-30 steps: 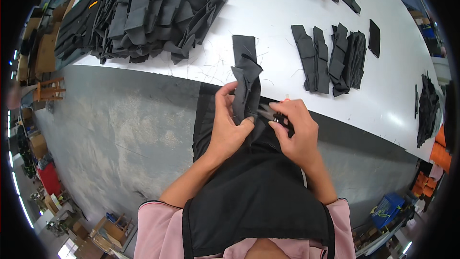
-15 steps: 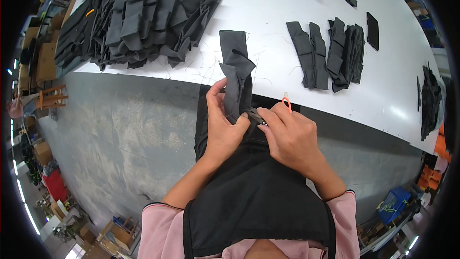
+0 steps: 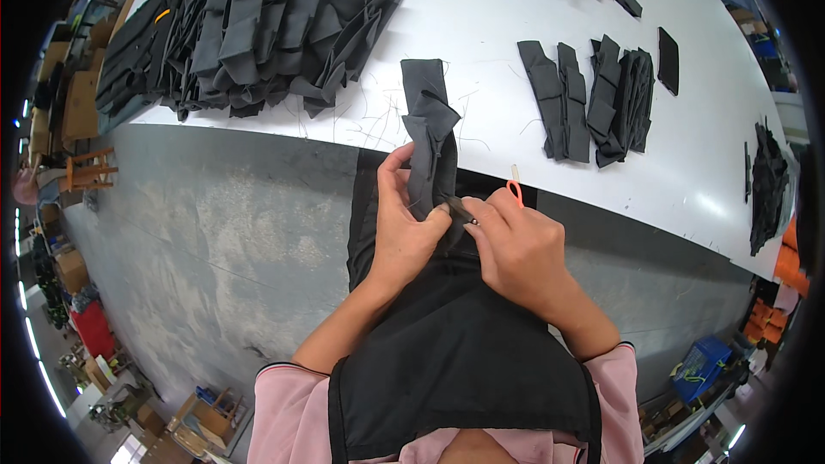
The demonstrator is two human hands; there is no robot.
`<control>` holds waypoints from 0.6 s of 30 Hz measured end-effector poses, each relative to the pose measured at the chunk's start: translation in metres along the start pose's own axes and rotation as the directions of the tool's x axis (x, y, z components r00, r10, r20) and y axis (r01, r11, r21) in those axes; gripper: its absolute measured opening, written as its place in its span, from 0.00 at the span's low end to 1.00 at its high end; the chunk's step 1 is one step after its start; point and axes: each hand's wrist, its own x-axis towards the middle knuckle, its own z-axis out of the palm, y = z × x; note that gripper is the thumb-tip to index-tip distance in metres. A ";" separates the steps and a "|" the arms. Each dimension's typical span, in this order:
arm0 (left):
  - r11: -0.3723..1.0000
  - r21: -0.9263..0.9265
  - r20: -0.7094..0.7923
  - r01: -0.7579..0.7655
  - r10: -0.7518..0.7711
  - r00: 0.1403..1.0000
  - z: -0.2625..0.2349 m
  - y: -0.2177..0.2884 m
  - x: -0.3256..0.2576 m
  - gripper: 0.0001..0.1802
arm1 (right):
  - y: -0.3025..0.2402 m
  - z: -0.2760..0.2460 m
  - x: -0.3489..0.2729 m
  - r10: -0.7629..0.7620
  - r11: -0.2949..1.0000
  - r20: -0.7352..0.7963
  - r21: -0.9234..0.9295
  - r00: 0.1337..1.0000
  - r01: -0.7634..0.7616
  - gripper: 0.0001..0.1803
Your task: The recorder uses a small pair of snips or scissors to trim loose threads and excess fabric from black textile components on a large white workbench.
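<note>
Grey concrete floor (image 3: 241, 215) lay below a glossy white table (image 3: 485, 43) stretching from nine through twelve to three o'clock. One broad heap of dark grey cloth pieces (image 3: 249, 34) sat toward eleven, and smaller matching bundles (image 3: 603, 107) toward two. At centre, the left hand (image 3: 407, 236) pinched a long, dark grey, folded fabric strip (image 3: 422, 159), its far end toward twelve. The right hand (image 3: 524, 245), at four o'clock, gripped small metal snips (image 3: 461, 209); clear of the strip a second earlier, their blades had come up beside the left thumb, so close cutting seemed under way, though blade closure was unclear. A thin orange loop (image 3: 516, 192) stood by its fingers.
</note>
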 end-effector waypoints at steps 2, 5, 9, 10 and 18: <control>1.000 -0.016 0.032 0.005 -0.004 0.999 -0.001 0.000 0.000 0.38 | 0.005 0.001 -0.002 0.081 0.989 0.017 0.126 0.997 -0.082 0.14; 1.000 -0.012 0.028 0.016 -0.016 0.999 0.000 0.000 0.001 0.38 | 0.012 0.005 -0.009 0.219 0.926 0.034 0.309 0.975 -0.219 0.13; 1.000 -0.003 0.028 0.014 -0.014 1.000 -0.002 -0.004 0.003 0.38 | 0.006 0.001 -0.014 0.209 0.955 -0.106 0.238 0.972 -0.179 0.15; 1.000 0.000 0.024 0.008 -0.008 1.000 -0.002 -0.004 0.003 0.38 | 0.004 0.000 -0.013 0.210 0.954 -0.106 0.240 0.972 -0.180 0.15; 0.999 0.040 0.025 0.014 -0.015 1.000 0.000 -0.002 0.002 0.38 | 0.001 0.001 -0.004 0.066 0.997 0.016 0.025 0.998 -0.067 0.17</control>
